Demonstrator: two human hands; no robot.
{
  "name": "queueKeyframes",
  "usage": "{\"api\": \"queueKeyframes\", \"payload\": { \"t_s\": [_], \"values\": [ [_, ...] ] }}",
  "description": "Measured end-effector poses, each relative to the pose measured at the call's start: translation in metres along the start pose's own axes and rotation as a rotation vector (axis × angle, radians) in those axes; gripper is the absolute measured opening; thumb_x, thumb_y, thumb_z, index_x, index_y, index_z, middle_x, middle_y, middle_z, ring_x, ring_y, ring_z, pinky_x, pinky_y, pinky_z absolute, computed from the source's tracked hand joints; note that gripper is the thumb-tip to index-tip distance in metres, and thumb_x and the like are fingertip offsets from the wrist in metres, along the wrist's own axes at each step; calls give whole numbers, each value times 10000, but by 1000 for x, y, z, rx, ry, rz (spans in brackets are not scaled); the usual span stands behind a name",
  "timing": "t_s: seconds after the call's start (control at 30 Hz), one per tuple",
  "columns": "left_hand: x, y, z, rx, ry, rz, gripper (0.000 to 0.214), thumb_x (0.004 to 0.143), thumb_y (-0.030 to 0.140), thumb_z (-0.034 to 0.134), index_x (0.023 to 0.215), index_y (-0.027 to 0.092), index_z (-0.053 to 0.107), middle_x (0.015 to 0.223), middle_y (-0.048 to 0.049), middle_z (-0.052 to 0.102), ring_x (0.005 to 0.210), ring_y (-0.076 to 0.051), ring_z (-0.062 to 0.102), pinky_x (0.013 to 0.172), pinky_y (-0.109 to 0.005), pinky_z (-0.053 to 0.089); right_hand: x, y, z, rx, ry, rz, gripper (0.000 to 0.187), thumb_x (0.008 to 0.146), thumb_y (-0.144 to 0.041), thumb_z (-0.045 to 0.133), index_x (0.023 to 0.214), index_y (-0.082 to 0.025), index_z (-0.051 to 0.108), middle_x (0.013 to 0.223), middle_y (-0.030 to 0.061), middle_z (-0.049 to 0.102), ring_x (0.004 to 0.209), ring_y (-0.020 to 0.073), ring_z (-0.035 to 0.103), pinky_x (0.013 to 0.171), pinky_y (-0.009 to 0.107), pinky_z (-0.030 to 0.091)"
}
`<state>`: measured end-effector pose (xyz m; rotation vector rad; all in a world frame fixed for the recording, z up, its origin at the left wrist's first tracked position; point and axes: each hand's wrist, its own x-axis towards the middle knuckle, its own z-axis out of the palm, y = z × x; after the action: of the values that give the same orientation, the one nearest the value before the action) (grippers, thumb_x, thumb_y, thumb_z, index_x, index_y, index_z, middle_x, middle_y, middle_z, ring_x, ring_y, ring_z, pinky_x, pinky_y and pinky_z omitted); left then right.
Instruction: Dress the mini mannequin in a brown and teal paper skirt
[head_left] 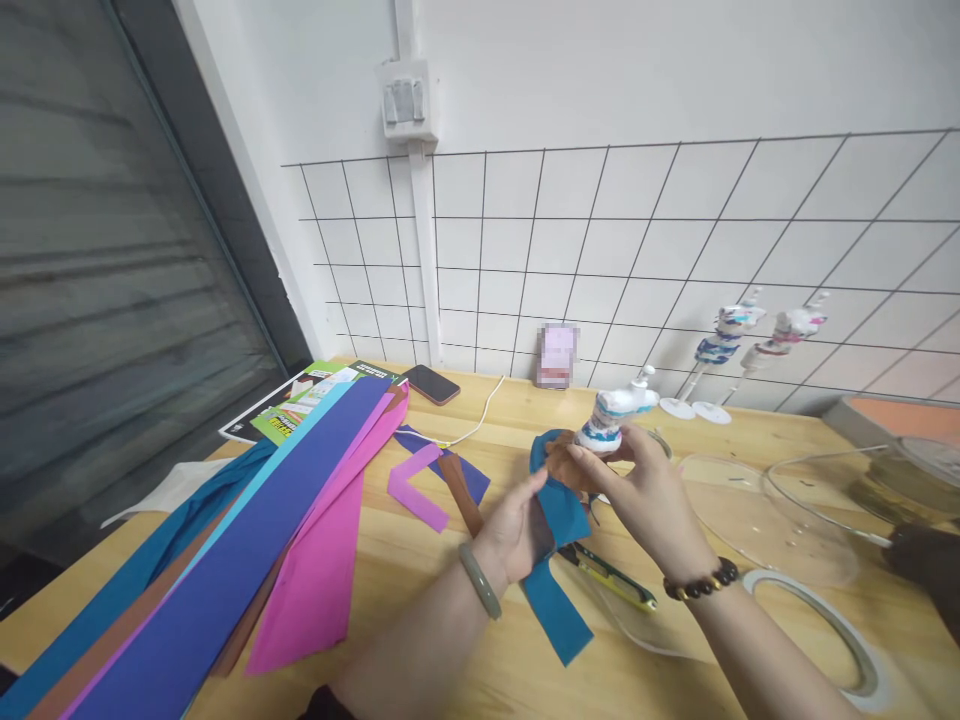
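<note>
A miniature white dress form (pixel 619 405) with blue and teal patches stands tilted between my hands. My right hand (pixel 649 485) is closed around its lower end, the thumb pressing on gathered brown crepe paper (pixel 570 465) there. A teal crepe paper strip (pixel 566 515) is gripped in my left hand (pixel 514 530), whose thumb reaches up to the brown paper's edge. Part of the teal strip hangs down to the table, and another part curls behind the brown paper. The left fingertips are partly hidden by the strip. Beneath my hands lies a yellow-and-black cutter knife (pixel 615 578).
Long colored paper strips (pixel 225 540) cover the table's left side, with a phone (pixel 431 385) behind. Small pink (pixel 416 485) and brown (pixel 459 492) pieces lie mid-table. Two dress forms on stands (pixel 718 350) are at the back right. A tape roll (pixel 817 620) lies front right.
</note>
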<state>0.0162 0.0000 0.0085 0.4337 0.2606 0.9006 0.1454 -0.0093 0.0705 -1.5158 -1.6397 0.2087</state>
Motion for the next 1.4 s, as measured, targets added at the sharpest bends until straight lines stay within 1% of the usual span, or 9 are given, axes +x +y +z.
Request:
{"api": "queueKeyframes", "payload": {
  "t_s": [0.13, 0.57, 0.77, 0.83, 0.93, 1.07, 1.13, 1.23, 1.4],
  "values": [
    [-4, 1, 3, 50, 25, 28, 278, 663, 146, 609, 941, 137, 605, 836, -72, 652, 783, -186, 602, 741, -287, 410, 0, 0, 2, -18, 14, 27, 283, 729, -433, 536, 877, -193, 560, 818, 44, 611, 740, 184, 560, 651, 309, 424],
    [-2, 2, 5, 143, 95, 138, 216, 670, 169, 619, 880, 123, 626, 778, -57, 646, 676, -150, 586, 679, -275, 432, -3, -7, 3, 187, 6, 38, 204, 758, -363, 517, 891, -209, 512, 845, 48, 596, 793, 206, 544, 699, 337, 422],
    [-1, 3, 5, 141, 148, 172, 258, 640, 188, 647, 889, 119, 627, 766, -60, 648, 658, -146, 590, 693, -294, 448, 1, -18, -13, 614, -334, 168, 370, 746, -330, 536, 1096, -253, 441, 998, 36, 591, 949, 222, 548, 727, 338, 469],
    [-1, 3, 3, 174, 152, 179, 252, 635, 206, 656, 867, 112, 633, 758, -61, 649, 657, -151, 595, 686, -290, 449, 1, -13, -18, 592, -249, 170, 492, 720, -349, 574, 1176, -277, 403, 1145, 45, 537, 1103, 235, 455, 834, 362, 426],
    [0, 3, 1, 201, 148, 196, 259, 632, 224, 661, 861, 107, 634, 774, -69, 651, 668, -158, 598, 676, -284, 446, -12, 2, -23, 448, 32, 219, 539, 704, -387, 591, 1197, -286, 401, 1259, 52, 452, 1177, 245, 377, 910, 402, 360],
    [0, 3, 0, 192, 106, 209, 234, 658, 218, 639, 869, 117, 631, 764, -58, 647, 638, -141, 587, 642, -265, 436, -51, 19, -21, 117, 317, 174, 260, 717, -407, 569, 911, -236, 548, 977, 45, 594, 938, 223, 538, 850, 393, 392],
    [0, 2, 0, 192, 88, 196, 208, 671, 213, 628, 855, 116, 631, 722, -49, 641, 610, -135, 581, 637, -265, 434, -71, 22, -15, 23, 133, 91, 210, 710, -407, 577, 824, -231, 572, 849, 39, 612, 832, 209, 558, 753, 344, 443],
    [-2, 2, 1, 187, 110, 185, 167, 671, 202, 631, 813, 113, 632, 699, -43, 636, 604, -129, 580, 651, -267, 433, -88, 21, -4, 39, -203, -6, 248, 738, -387, 555, 915, -219, 601, 843, 61, 629, 794, 201, 569, 693, 312, 475],
    [-3, 3, 4, 182, 110, 192, 167, 676, 180, 628, 831, 118, 623, 752, -40, 635, 632, -112, 575, 671, -248, 429, -90, 18, -2, 66, -350, -13, 257, 830, -360, 427, 857, -225, 645, 777, 59, 652, 735, 192, 575, 671, 315, 469]
  ]
}}
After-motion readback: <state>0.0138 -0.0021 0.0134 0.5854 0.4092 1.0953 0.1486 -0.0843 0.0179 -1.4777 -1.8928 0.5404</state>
